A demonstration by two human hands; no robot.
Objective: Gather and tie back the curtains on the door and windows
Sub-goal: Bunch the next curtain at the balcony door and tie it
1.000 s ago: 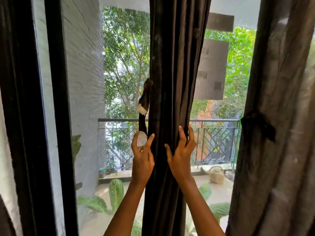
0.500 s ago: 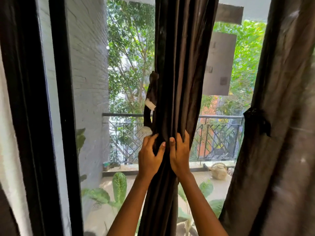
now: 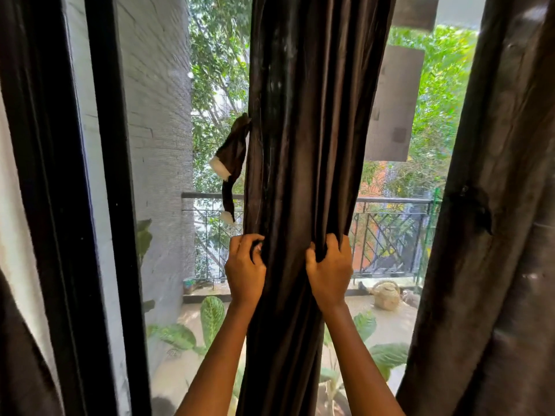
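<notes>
Gathering step: left hand (image 3: 244, 265) and right hand (image 3: 329, 267) each clutch an edge of the dark curtain (image 3: 303, 145), bunched mid-window. Tie strap (image 3: 229, 163) dangles loose at its left edge, just above left hand. Next, probably: wrap strap round, fasten.

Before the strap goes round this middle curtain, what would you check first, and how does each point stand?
1. Left hand grips the left edge of the middle curtain: ok.
2. Right hand grips its right edge: ok.
3. Fabric bunched into one bundle of folds between the hands: ok.
4. Tie strap close by: ok, it hangs loose at the curtain's left edge, just above the left hand.
5. A hand free to take the strap: not ok, both hold fabric.
6. How the strap's white-tipped ends fasten: cannot tell.
</notes>
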